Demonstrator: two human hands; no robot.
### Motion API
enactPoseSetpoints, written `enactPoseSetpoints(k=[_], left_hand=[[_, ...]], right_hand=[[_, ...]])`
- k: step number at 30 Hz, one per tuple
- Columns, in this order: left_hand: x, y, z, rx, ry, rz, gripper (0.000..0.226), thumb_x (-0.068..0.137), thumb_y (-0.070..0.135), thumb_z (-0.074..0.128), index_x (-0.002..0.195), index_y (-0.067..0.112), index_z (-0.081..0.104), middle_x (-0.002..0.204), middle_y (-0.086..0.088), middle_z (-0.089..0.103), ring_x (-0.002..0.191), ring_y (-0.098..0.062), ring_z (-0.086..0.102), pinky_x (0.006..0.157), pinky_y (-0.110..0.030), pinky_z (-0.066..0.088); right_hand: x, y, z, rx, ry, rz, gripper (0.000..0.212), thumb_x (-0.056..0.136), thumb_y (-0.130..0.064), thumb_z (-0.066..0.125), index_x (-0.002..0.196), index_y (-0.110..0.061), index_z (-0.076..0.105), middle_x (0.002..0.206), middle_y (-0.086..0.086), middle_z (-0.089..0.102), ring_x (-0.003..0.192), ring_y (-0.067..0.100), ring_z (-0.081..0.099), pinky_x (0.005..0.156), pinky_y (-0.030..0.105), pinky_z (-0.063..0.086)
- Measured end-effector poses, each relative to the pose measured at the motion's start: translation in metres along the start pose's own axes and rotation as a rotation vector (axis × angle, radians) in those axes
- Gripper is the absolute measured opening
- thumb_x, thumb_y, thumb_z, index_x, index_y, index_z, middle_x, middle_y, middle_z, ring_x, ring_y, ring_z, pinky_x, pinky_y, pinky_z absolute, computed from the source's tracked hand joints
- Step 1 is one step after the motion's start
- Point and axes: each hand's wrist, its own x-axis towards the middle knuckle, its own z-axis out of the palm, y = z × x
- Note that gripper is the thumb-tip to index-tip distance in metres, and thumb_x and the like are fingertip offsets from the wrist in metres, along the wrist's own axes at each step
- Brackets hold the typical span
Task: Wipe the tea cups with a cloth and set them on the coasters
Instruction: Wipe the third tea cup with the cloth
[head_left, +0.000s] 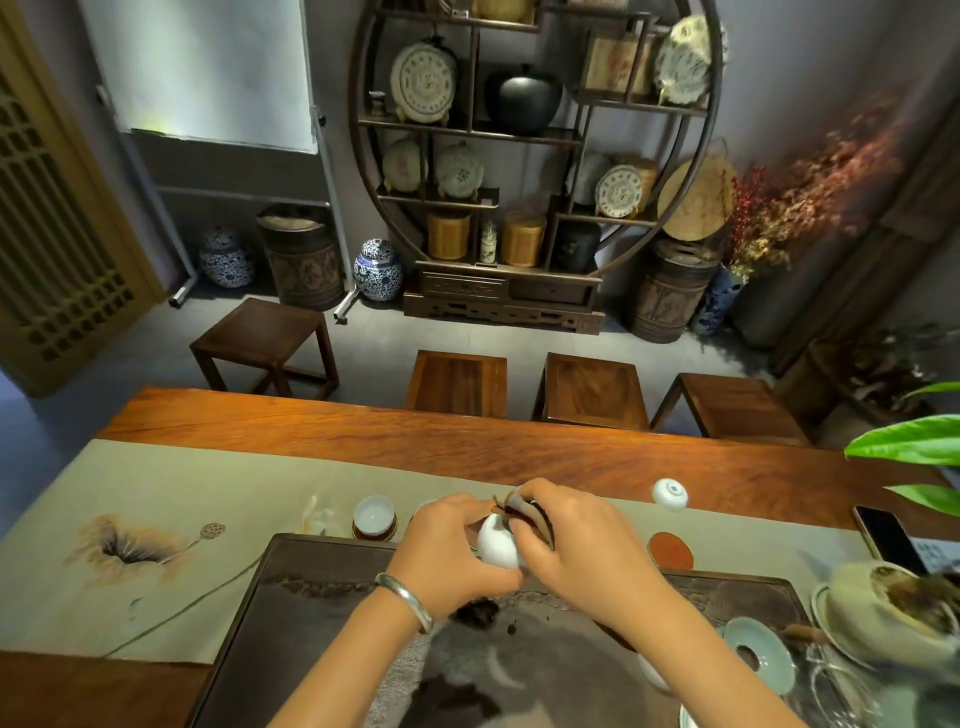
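My left hand (451, 551) grips a white tea cup (496, 545) over the far edge of the dark tea tray (322, 597). My right hand (576, 545) pinches a brown cloth (530, 514) and presses it into the cup's mouth. Another white cup (374, 514) stands upright on a brown coaster (375, 532) just left of my hands. A third white cup (670, 493) lies upside down on the runner at the right. An empty round red-brown coaster (671, 552) lies below it.
A beige painted runner (182, 499) covers the long wooden table (519, 441). A phone (888, 538), a lidded bowl with tea leaves (893, 608), a pale green strainer (758, 652) and glassware crowd the right. Stools stand beyond the table, green leaves at the right edge.
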Motion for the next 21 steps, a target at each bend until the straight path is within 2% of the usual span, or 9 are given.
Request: enactPoseSetpoints(k=[6, 10, 15, 18, 21], left_hand=[[0.001, -0.001, 0.003, 0.009, -0.007, -0.024, 0.022, 0.046, 0.044, 0.069, 0.063, 0.047, 0.055, 0.061, 0.012, 0.051, 0.058, 0.001, 0.050, 0.049, -0.014, 0.037], [0.002, 0.001, 0.005, 0.000, 0.019, -0.058, 0.021, 0.048, 0.044, 0.069, 0.064, 0.040, 0.055, 0.062, 0.007, 0.052, 0.056, -0.002, 0.050, 0.050, -0.020, 0.044], [-0.005, -0.002, 0.003, -0.037, -0.057, -0.055, 0.028, 0.047, 0.041, 0.075, 0.072, 0.045, 0.063, 0.071, 0.007, 0.057, 0.063, -0.001, 0.058, 0.053, -0.022, 0.049], [-0.011, 0.000, 0.004, -0.090, -0.121, -0.041, 0.039, 0.048, 0.040, 0.083, 0.083, 0.043, 0.068, 0.085, 0.017, 0.061, 0.073, -0.001, 0.063, 0.061, -0.022, 0.055], [-0.012, 0.006, 0.004, -0.130, -0.120, -0.033, 0.034, 0.050, 0.036, 0.084, 0.077, 0.041, 0.065, 0.085, 0.024, 0.060, 0.071, 0.004, 0.062, 0.055, -0.015, 0.049]], right_hand=[[0.001, -0.004, 0.000, -0.063, -0.037, 0.000, 0.023, 0.092, -0.036, 0.044, 0.105, -0.020, 0.054, 0.102, -0.004, 0.066, 0.094, 0.018, 0.059, 0.068, 0.035, 0.049], [0.004, -0.006, -0.002, -0.107, -0.066, -0.013, 0.021, 0.092, -0.033, 0.042, 0.101, -0.017, 0.051, 0.101, -0.001, 0.064, 0.093, 0.022, 0.058, 0.067, 0.035, 0.046], [0.002, 0.002, -0.017, -0.119, -0.217, -0.166, 0.016, 0.089, -0.031, 0.044, 0.090, -0.018, 0.052, 0.084, 0.001, 0.062, 0.074, 0.020, 0.054, 0.059, 0.036, 0.045], [0.000, 0.008, -0.026, -0.117, -0.290, -0.197, 0.017, 0.089, -0.033, 0.045, 0.091, -0.019, 0.054, 0.079, 0.000, 0.062, 0.067, 0.015, 0.050, 0.059, 0.037, 0.045], [-0.004, 0.009, -0.025, -0.072, -0.215, -0.150, 0.018, 0.090, -0.034, 0.045, 0.098, -0.023, 0.057, 0.087, -0.002, 0.064, 0.075, 0.017, 0.057, 0.061, 0.034, 0.045]])
